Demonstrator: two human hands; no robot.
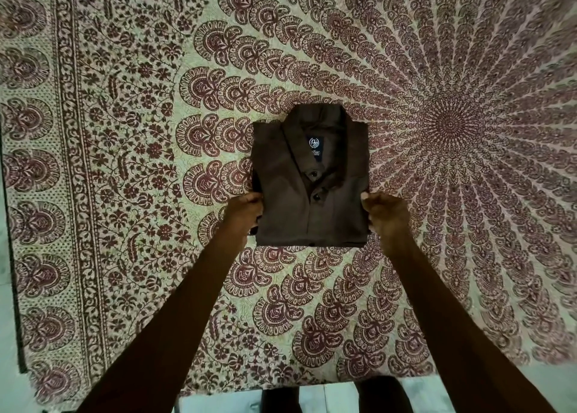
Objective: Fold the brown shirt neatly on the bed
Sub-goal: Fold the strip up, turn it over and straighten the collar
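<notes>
Your brown shirt [309, 200] lies folded into a neat rectangle, button side up, collar at the far end, flat on the patterned bedspread [125, 131], just left of the print's round centre. Your left hand [246, 209] curls its fingers round the shirt's lower left edge & your right hand [385, 213] does the same on the lower right edge, so the shirt sits btw both grips w/ most of it beyond your knuckles. Dark blue label [314, 145] shows inside the collar, well apart from both hands.

Bed [468, 272] under cream bedspread [125, 138] (maroon mandala print); pale floor [7, 366] along left, near edges; dim light.
</notes>
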